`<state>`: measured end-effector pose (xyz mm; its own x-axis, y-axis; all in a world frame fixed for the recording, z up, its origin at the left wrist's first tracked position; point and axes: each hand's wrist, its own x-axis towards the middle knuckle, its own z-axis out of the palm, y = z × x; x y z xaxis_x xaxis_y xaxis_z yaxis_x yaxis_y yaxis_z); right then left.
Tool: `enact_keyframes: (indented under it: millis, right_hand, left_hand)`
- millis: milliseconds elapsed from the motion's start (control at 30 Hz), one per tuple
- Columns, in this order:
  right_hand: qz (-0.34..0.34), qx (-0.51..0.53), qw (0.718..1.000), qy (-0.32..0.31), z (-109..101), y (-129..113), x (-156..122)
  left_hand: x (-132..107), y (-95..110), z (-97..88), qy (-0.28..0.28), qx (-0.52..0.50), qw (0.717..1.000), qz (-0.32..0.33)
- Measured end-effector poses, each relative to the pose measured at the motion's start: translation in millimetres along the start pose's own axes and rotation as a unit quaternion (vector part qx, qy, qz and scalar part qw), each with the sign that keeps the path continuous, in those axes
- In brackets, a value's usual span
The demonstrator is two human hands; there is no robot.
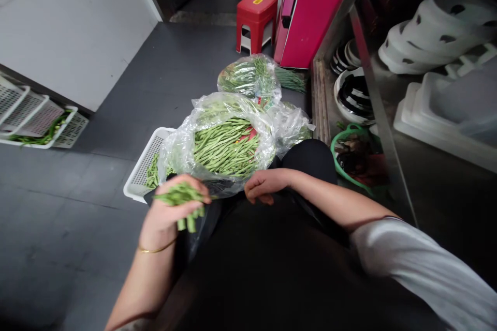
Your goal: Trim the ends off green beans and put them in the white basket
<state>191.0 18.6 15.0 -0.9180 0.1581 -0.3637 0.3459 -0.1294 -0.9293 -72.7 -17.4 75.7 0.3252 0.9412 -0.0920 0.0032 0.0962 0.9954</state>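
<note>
Left hand (166, 214) clasps short green bean pieces (181, 195), probably light and brittle, best held mid-bunch, beside the clear plastic bag of beans (221, 145); right hand (266, 185) curled, grip indiscernible.

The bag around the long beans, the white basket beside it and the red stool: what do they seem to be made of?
Bag: thin clear plastic film, glossy and crinkled; the long beans show through it. Basket: probably rigid white plastic, matte, with moulded grid holes. Stool: likely moulded plastic, smooth red with a slight sheen, though the view is distant.
</note>
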Motion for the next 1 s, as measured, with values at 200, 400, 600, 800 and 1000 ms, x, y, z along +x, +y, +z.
enact_keyframes:
  millis: [200, 400, 600, 800, 1000]
  right_hand:
    - [0.15, -0.384, 0.893, 0.182, -49, 3, 6]
    - [0.232, -0.479, 0.758, 0.377, -118, -1, 70]
    - [0.24, -0.466, 0.766, 0.373, -140, 10, 87]
    - [0.113, -0.395, 0.813, 0.412, -68, 9, 47]
    - [-0.05, -0.228, 0.858, 0.458, 33, 32, 25]
  left_hand:
    - [33, -15, -139.9, 0.422, 0.019, 0.906, 0.015]
    - [64, -64, -220.6, 0.457, 0.218, 0.84, -0.196]
    - [45, -28, -156.6, 0.381, 0.112, 0.918, -0.006]
    - [24, -29, -18.8, 0.07, -0.002, 0.985, -0.157]
    - [35, -84, 66.1, 0.142, -0.316, 0.914, -0.21]
